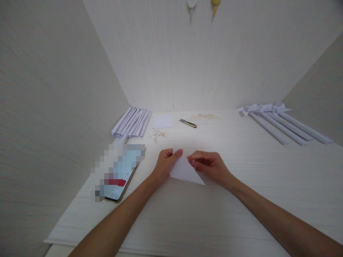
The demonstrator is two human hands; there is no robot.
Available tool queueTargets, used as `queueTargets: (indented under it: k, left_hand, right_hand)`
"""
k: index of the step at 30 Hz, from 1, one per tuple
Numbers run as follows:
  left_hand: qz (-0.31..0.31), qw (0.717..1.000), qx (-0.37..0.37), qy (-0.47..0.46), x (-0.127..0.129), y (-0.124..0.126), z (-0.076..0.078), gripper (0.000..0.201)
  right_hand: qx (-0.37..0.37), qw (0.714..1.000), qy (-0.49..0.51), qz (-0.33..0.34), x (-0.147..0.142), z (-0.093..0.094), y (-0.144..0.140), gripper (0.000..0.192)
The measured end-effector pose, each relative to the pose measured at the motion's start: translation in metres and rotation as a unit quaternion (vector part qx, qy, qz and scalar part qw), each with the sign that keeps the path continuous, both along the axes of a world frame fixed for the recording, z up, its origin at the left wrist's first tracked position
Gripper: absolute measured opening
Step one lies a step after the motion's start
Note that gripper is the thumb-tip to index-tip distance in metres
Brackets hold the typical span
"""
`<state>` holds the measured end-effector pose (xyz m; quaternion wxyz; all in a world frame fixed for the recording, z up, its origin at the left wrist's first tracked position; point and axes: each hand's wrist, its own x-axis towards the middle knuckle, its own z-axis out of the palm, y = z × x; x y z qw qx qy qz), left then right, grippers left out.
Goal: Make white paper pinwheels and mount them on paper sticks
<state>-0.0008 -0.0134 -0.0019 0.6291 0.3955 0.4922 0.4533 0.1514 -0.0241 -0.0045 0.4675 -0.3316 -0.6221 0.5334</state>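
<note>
A white piece of paper [183,169], folded to a triangle, is held up over the table in front of me. My left hand [166,162] grips its left side, the thumb lying on top near the upper corner and the other fingers mostly hidden behind. At the slanting right edge, my right hand [207,164] is closed in a pinch, its thumb and fingertips at the paper. One sharp corner of the triangle points down and to the right, below the right fingers.
Beyond the hands lie thread snips [188,123], a flat paper square [162,121] and small pale bits [159,134]. Rolled paper tubes [132,122] lie back left; tubes with pointed paper ends [284,125] lie back right. A phone [122,178], partly blurred, is beside my left forearm. Walls enclose the table.
</note>
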Motion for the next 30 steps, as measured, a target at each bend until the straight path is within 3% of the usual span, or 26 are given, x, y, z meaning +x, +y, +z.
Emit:
queueTargets:
  k: [5, 14, 24, 30]
  left_hand:
    - [-0.041, 0.998, 0.03, 0.036, -0.0034, 0.0009, -0.0019, 0.036]
    - [-0.099, 0.987, 0.077, 0.097, -0.0027, -0.0004, -0.0034, 0.036]
    - [0.069, 0.986, 0.115, 0.097, -0.0049, 0.0057, -0.0085, 0.041]
    - [0.03, 0.992, 0.113, 0.054, -0.0047, 0.005, -0.0084, 0.036]
  right_hand:
    - [0.057, 0.996, -0.055, 0.042, 0.0005, -0.0012, -0.0039, 0.015]
    - [0.022, 0.995, -0.068, 0.076, 0.0009, -0.0045, -0.0023, 0.015]
    - [0.042, 0.998, -0.052, 0.008, 0.0012, 0.0005, -0.0005, 0.017]
    - [-0.039, 0.992, -0.082, -0.09, -0.0008, 0.0003, 0.0017, 0.007]
